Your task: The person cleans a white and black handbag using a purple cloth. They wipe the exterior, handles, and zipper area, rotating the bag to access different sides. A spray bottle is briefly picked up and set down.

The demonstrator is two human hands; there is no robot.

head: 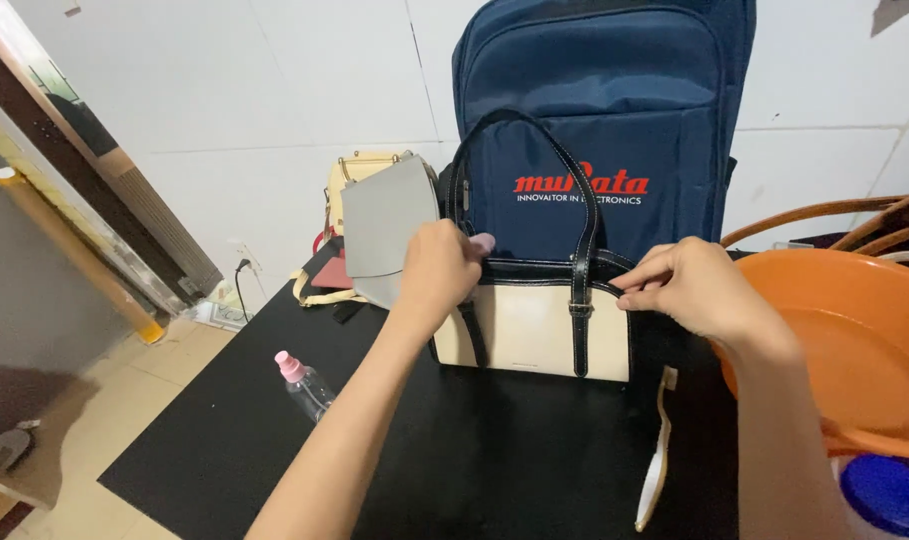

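Black bench (494, 470) carried, from the left, a clear plastic spray bottle with a pink cap (302, 384) and a grey flap bag (387, 238). At centre stood a cream leather handbag with black straps (534, 325). Left hand (439, 268) gripped its top left edge; right hand (694, 288) pinched its right edge. Navy fabric backpack (599, 120) stood behind; an orange plastic basin (854, 345) sat right.

White panelled walls (274, 80) rise at twelve o'clock behind a black bench (474, 450), with pale tiled floor (114, 410) at eight o'clock and a wooden-framed panel (84, 200) leaning at nine o'clock.
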